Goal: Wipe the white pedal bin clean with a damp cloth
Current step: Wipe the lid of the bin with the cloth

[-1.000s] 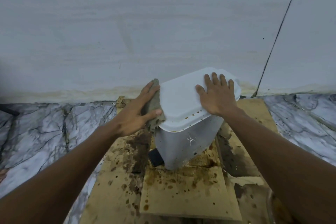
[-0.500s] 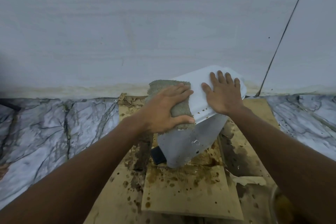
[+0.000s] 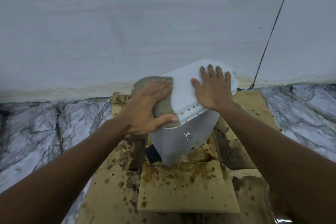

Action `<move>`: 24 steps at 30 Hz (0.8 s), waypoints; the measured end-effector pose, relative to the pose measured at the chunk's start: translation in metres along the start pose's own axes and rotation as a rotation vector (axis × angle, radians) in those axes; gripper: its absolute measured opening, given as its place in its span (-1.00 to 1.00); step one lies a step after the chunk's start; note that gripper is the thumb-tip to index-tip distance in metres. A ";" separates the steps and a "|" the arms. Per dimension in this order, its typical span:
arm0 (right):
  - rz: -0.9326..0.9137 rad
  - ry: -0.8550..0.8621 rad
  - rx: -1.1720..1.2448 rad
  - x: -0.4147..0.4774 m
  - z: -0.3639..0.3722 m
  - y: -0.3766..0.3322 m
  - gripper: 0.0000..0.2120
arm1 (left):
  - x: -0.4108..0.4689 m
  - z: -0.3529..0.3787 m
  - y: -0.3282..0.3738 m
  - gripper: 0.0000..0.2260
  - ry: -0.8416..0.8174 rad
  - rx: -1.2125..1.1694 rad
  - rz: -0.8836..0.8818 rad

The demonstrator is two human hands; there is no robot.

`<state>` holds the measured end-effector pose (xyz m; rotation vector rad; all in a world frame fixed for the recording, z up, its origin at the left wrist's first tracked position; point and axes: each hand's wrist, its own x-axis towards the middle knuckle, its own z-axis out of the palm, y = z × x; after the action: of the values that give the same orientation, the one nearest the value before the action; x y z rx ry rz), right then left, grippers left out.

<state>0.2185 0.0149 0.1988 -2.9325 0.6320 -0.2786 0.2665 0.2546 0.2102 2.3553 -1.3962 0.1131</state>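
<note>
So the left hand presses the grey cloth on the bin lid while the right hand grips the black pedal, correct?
Not quite. The head view shows the right hand lying flat on the white lid, not on the black pedal. The left hand does press the grey cloth on the lid.

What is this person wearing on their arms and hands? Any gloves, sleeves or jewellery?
Nothing that shows. The left hand and right hand are both bare, without gloves, and no rings, watch or bracelet are visible. Both forearms are uncovered right down to the bottom edge of the picture, so no sleeves appear; anything worn higher up lies outside the view.
</note>
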 end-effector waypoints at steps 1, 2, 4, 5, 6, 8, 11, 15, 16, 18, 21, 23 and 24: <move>0.001 0.001 0.000 0.000 0.000 0.000 -0.36 | 0.003 0.007 0.010 -0.11 0.006 0.063 0.032; 0.002 0.002 0.002 0.000 0.000 0.001 -0.36 | 0.005 0.015 0.018 -0.11 0.028 0.134 0.073; 0.001 -0.001 0.006 -0.001 -0.001 0.003 -0.36 | 0.007 0.023 0.025 -0.13 0.085 0.198 0.148; -0.001 -0.005 0.007 -0.001 -0.001 0.004 -0.36 | 0.005 0.023 0.023 -0.14 0.097 0.173 0.165; -0.005 -0.008 0.009 -0.001 -0.002 0.003 -0.36 | 0.002 0.021 0.018 -0.15 0.093 0.126 0.166; -0.008 -0.016 0.019 -0.002 -0.003 0.002 -0.36 | -0.008 0.015 0.005 -0.14 0.060 0.043 0.139; -0.006 -0.016 0.022 -0.002 -0.004 0.000 -0.37 | -0.020 0.010 -0.009 -0.12 0.055 -0.026 0.116; 0.004 -0.006 0.013 -0.002 -0.002 0.001 -0.38 | -0.018 0.018 -0.001 -0.13 0.123 -0.002 0.103; 0.004 0.000 0.012 -0.002 -0.001 0.001 -0.38 | -0.013 0.022 0.006 -0.15 0.152 0.046 0.096; 0.003 0.004 0.012 -0.001 -0.001 0.001 -0.38 | -0.003 0.030 0.022 -0.21 0.195 0.161 0.094; 0.002 -0.006 0.015 -0.002 -0.002 0.003 -0.37 | 0.003 0.027 0.027 -0.22 0.119 0.217 0.137; -0.004 -0.011 0.018 -0.003 -0.002 0.003 -0.36 | -0.002 0.015 0.014 -0.17 -0.005 0.160 0.156; -0.006 -0.015 0.021 -0.003 -0.003 0.003 -0.37 | -0.006 0.007 0.006 -0.16 -0.060 0.130 0.162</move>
<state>0.2139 0.0137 0.2004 -2.9139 0.6141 -0.2617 0.2578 0.2544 0.2038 2.3630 -1.6546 0.1858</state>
